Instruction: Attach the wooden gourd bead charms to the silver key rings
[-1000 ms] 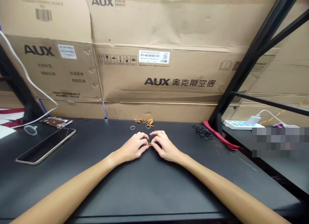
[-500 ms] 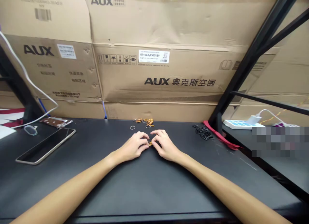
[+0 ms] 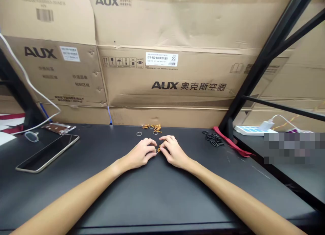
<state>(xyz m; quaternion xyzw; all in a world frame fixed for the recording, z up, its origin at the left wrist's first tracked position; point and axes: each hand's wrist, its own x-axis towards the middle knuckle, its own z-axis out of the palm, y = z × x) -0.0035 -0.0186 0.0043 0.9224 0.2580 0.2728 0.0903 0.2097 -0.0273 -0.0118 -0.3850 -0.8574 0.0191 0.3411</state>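
My left hand (image 3: 142, 152) and my right hand (image 3: 174, 152) meet over the dark table, fingers bent into pinches. Between them shows a small orange beaded keychain charm (image 3: 159, 149), partly hidden by the fingers. The right thumb and fingers close on this charm. At the left fingertips a bit of pale metal, seemingly a key ring (image 3: 157, 153), sticks out; most of it is covered. Just beyond the hands lie several more orange beaded charms (image 3: 156, 127), some with rings. A loose metal ring (image 3: 139, 134) rests left of them.
A phone (image 3: 48, 153), a clear-and-brown packet (image 3: 59, 127) and a white cable (image 3: 27, 77) are at left. Black oval links (image 3: 214, 139) and a red strap (image 3: 232, 142) lie at right, near a black frame post (image 3: 230, 126). Cardboard boxes (image 3: 162, 116) line the back.
My right hand has shifted very slightly, and a little more of the orange charm shows between the hands. My left hand stays nearly still.
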